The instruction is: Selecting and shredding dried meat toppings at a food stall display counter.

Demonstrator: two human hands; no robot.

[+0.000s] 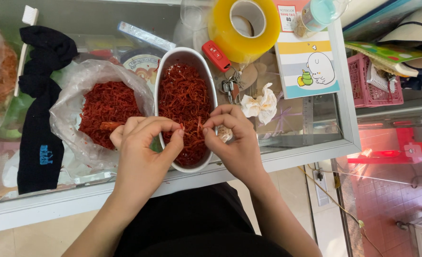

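Left hand [142, 143]: fingers curled, thumb and forefinger pinching red shreds [188, 129] over the oval white dish [159, 81].
Right hand [232, 138]: fingertips closed on the same shreds — the two pinches nearly meet.
Dish: long axis runs away from the fingers; near end beneath them.
Surroundings: plastic bag of red shreds [104, 107] just left of the left fingers; crumpled tissue [261, 104], keys [230, 85] and red key fob [215, 56] beyond the right fingers — yellow tape roll [244, 24] farther off.
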